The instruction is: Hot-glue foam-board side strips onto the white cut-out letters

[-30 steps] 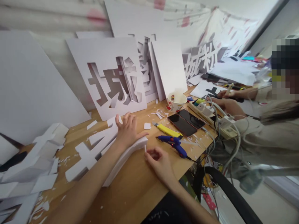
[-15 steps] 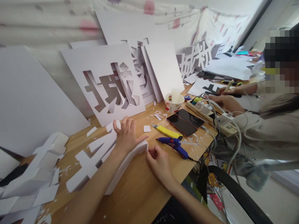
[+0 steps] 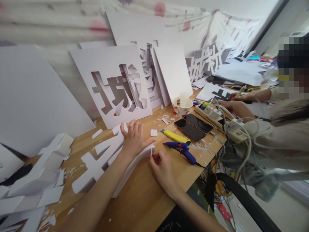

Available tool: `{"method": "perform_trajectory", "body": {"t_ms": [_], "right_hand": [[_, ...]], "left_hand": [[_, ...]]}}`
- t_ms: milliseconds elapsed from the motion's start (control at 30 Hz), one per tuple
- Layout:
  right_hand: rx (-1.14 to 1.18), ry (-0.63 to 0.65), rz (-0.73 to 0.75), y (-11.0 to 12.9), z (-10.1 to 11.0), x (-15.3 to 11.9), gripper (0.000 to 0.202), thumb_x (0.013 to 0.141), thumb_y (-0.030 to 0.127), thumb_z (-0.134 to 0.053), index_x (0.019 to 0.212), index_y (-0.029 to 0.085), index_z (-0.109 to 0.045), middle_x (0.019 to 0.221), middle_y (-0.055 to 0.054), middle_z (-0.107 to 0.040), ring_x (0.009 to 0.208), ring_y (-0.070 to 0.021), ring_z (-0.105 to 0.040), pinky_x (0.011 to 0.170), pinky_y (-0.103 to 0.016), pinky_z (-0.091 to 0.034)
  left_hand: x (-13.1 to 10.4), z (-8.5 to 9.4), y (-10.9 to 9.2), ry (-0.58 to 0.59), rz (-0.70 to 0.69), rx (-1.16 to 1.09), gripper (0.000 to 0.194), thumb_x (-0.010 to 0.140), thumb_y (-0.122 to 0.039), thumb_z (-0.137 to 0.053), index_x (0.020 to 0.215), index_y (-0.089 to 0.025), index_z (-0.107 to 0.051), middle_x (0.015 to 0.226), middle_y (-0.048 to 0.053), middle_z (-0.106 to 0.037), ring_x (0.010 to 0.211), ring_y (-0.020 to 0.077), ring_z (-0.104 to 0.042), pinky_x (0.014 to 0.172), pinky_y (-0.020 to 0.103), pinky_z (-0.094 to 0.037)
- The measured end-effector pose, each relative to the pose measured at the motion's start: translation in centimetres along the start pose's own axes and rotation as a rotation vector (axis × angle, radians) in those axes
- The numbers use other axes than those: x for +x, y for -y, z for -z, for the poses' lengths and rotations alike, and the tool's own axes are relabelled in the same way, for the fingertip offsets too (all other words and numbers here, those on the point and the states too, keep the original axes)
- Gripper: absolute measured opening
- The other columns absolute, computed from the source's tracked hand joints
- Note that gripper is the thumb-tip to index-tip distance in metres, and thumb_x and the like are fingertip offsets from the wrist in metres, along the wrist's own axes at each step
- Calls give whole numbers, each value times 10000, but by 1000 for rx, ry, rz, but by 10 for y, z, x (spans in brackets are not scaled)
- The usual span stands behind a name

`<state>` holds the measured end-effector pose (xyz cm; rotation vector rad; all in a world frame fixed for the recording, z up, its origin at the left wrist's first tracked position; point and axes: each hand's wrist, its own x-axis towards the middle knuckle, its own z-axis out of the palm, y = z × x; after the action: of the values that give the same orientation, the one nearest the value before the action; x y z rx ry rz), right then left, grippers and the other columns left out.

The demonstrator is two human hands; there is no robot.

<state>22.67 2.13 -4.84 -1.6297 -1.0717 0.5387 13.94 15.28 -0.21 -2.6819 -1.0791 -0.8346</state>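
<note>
A large white foam-board letter (image 3: 132, 170) with raised side walls lies on the wooden table. Across its top rests my left hand (image 3: 134, 139), fingers spread and thumb stretched toward the letter's right end. My right hand (image 3: 162, 166) is closed at that end, its thumb and fingertips pinching a small white foam-board strip (image 3: 151, 152) against the end wall. The curled fingers partly hide the strip. Right of my hands lie a blue glue gun (image 3: 181, 149) and a yellow utility knife (image 3: 175, 136).
Two phones (image 3: 193, 126), a paper cup (image 3: 181, 108) and a cabled power strip (image 3: 224, 125) lie to the right. Cut-out boards (image 3: 84, 64) lean at the back; foam pieces (image 3: 36, 183) crowd the left. Another person's hands (image 3: 231, 103) work at the far right.
The view has shifted slightly, so the table's things appear a little further right. My right fingertips have moved slightly left along the letter's end; my left hand stays on top.
</note>
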Motion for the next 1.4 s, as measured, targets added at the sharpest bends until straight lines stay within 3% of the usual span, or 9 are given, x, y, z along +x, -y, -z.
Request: {"method": "perform_trajectory", "body": {"t_ms": [600,1400], "right_hand": [[-71,25,52,0,-3,0,134,895,269,-496,773,219,-522,738,-33,-644,654,-185,-577,606,-291,-403],[-6,176,122,4,-12,-2,130,906,260,-488,784,220,-512,746,-21,-615,660,-172,-549,622,-286,-415]], "left_hand": [[1,0,-1,33,5,-31,556,864,-587,-582,1160,-117,-605,1170,193,-676,1320,408,-450,1123,710,-85],[0,-2,1,43,4,-41,539,864,-599,-585,1139,-137,-614,1139,176,-684,1322,394,-451,1134,687,-93]]}}
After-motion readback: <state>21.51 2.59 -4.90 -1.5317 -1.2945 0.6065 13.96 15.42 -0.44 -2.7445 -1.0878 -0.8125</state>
